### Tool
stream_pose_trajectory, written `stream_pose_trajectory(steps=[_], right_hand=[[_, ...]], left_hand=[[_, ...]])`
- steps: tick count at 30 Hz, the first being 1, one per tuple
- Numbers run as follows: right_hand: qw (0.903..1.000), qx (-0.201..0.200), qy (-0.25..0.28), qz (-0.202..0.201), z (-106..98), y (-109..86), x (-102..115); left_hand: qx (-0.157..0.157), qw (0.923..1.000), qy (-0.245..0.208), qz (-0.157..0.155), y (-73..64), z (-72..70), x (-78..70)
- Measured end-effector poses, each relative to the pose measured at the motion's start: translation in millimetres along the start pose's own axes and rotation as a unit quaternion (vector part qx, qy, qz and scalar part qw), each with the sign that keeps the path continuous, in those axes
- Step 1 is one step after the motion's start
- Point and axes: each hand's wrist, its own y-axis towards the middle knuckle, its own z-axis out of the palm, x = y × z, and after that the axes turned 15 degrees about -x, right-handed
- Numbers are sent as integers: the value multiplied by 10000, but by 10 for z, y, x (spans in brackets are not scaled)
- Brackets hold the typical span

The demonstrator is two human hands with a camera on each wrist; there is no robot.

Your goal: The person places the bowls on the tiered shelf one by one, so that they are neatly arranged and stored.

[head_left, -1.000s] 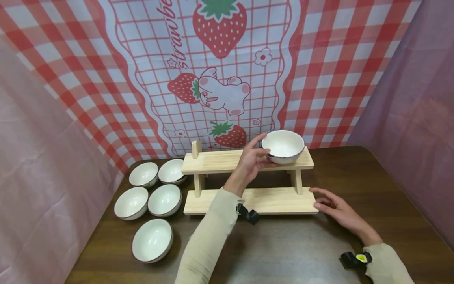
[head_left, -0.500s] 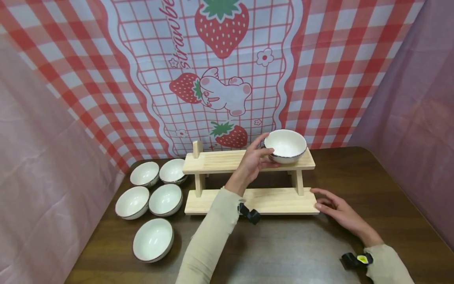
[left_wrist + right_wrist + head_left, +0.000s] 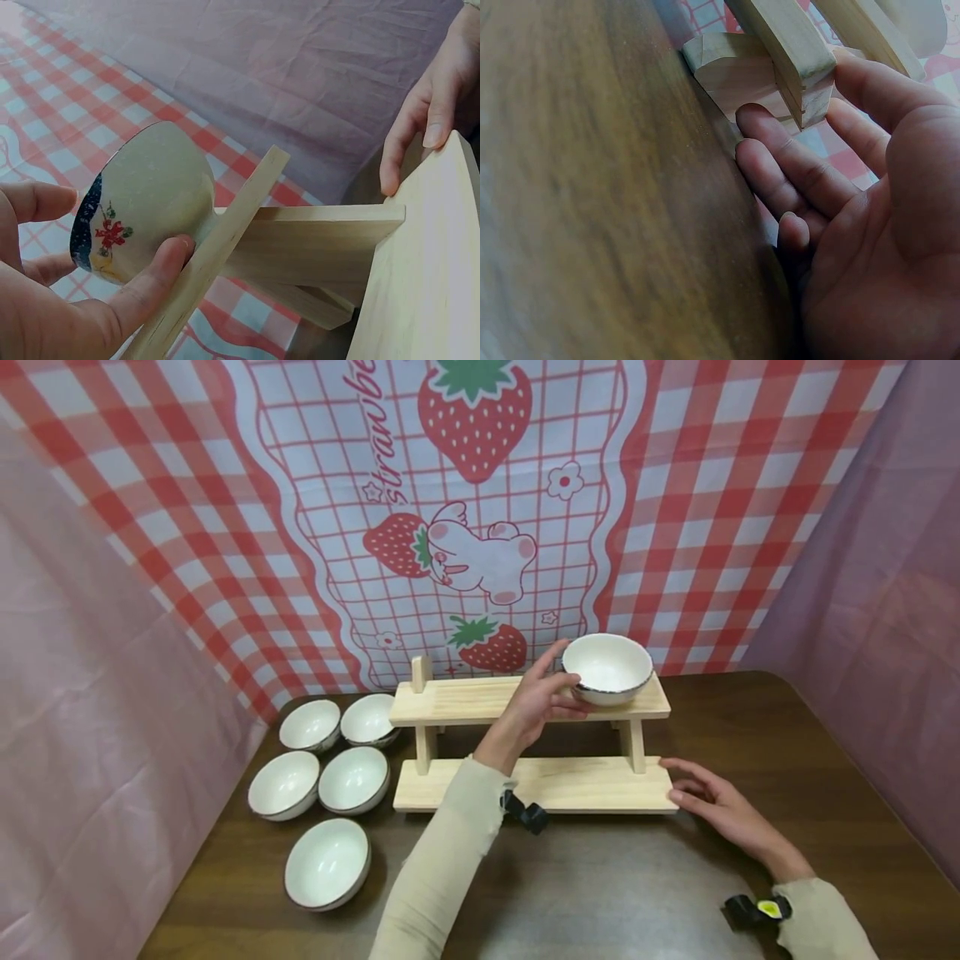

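At the right end of the upper tier of a two-tier wooden stand [image 3: 465,700], my left hand [image 3: 534,700] holds a white bowl [image 3: 609,664] by its left side. The thumb lies over the rim, and the other fingers are around the outer wall. In the left wrist view, the bowl [image 3: 150,199] shows a dark blue band and a red flower, its base against the upper board. My right hand [image 3: 712,802] grips the right end of the lower board [image 3: 540,783] between thumb and index finger; its other fingers are curled below in the right wrist view.
Several matching white bowls stand left of the stand on the brown table [image 3: 600,877], the nearest bowl [image 3: 327,864] in front. One bowl [image 3: 369,720] sits close to the stand's left end. A checked strawberry cloth [image 3: 487,527] hangs behind; pink drapes flank the sides.
The bowl and my left hand have shifted slightly right along the upper tier. My right hand stays at the lower board's end. The head view has drifted a little.
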Motion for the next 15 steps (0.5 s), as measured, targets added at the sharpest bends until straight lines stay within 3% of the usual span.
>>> stream_pose_trajectory(steps=[15], right_hand=[[10000,12,-72,31,1,-2,9]], left_hand=[[186,9989,-417,125,-109,-233,16]])
